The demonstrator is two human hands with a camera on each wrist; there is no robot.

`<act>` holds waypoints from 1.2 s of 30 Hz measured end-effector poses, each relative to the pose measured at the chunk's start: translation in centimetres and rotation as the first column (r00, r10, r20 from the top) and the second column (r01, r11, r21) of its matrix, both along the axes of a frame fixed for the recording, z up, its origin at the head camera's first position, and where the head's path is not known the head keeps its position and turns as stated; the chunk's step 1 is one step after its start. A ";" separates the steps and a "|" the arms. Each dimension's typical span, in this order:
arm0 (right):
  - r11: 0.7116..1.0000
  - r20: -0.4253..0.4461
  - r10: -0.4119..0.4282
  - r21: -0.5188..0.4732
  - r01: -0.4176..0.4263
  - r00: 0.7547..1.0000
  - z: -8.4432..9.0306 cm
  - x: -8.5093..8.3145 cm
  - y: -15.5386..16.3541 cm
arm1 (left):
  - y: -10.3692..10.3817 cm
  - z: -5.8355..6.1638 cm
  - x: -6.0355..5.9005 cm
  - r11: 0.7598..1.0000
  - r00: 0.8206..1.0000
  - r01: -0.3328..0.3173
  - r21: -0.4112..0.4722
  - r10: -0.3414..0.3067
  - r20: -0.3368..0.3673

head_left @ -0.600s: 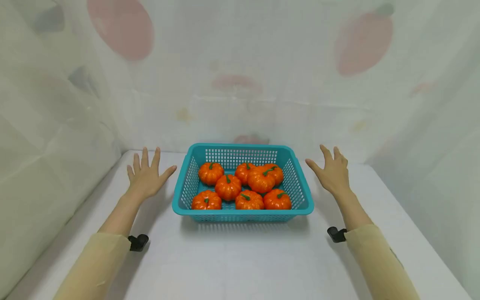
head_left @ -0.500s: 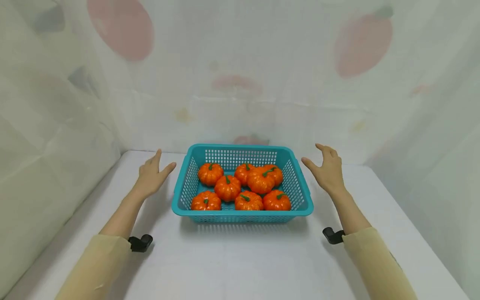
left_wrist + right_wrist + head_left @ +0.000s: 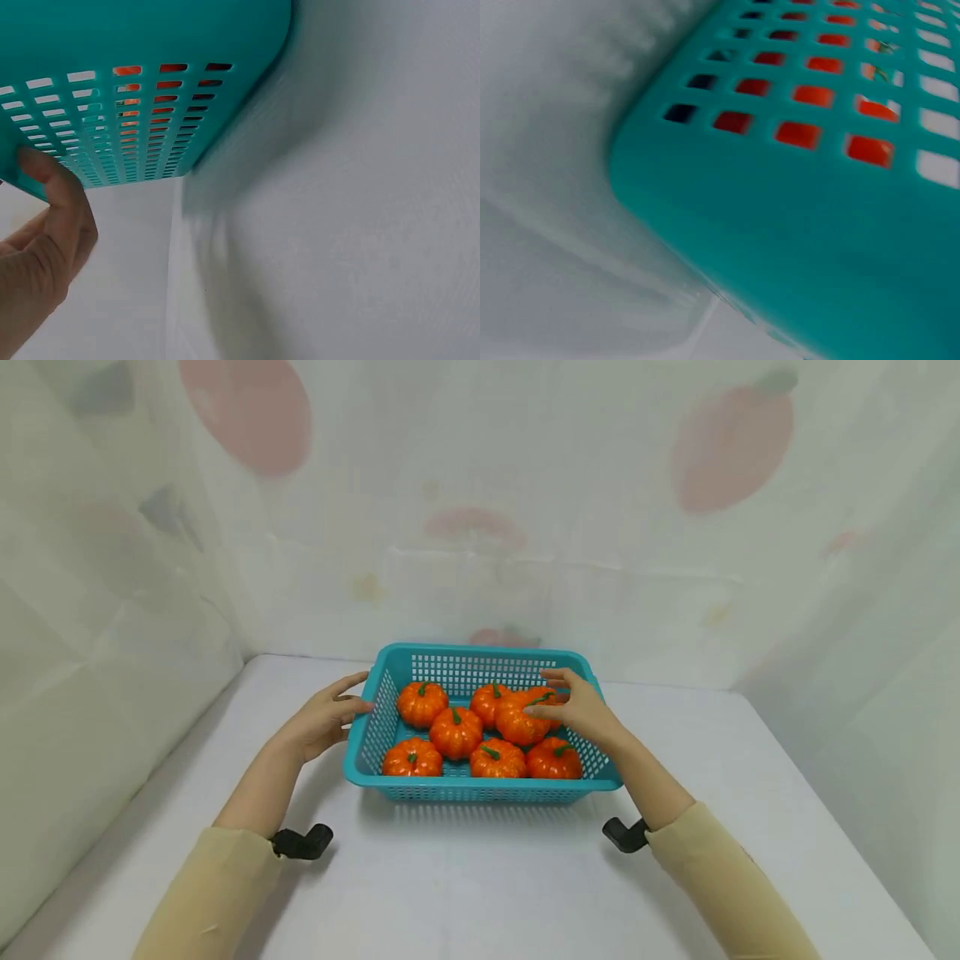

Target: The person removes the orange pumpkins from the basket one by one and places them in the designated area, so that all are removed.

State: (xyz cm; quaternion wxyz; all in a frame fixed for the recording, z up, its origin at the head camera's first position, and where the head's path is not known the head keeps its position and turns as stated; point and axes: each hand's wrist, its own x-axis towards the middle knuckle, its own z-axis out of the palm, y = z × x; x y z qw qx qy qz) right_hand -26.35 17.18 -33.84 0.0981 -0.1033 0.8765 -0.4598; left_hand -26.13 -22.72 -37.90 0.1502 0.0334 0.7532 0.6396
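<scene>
Both hands moved in: left hand [image 3: 324,720] touches basket [image 3: 480,790], right hand [image 3: 581,710] over pumpkins [image 3: 480,731].

Both arms wear long, loose sleeves of pale beige-yellow fabric, the left sleeve [image 3: 206,893] and the right sleeve [image 3: 723,881] each ending at the forearm. A small black camera mount sits under each arm at the cuff, the left mount [image 3: 302,842] and the right mount [image 3: 624,834]. The left hand [image 3: 324,723] and right hand [image 3: 581,710] are bare, without rings or gloves.
</scene>
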 end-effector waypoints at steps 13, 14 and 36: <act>1.000 0.080 -0.002 0.029 -0.001 0.997 -1.5 -0.3 -1.5 | -0.4 0.2 0.3 0.978 0.995 -0.022 0.207 0.001 0.099; 0.999 0.076 -0.002 0.041 -0.001 0.997 -1.6 -0.4 -1.5 | -0.4 0.1 0.3 0.976 0.995 -0.024 0.217 0.002 0.104; 0.988 -0.012 0.010 0.154 -0.008 1.000 -1.7 -0.2 -1.5 | -0.4 -0.2 0.2 0.950 0.994 -0.022 0.312 -0.013 0.110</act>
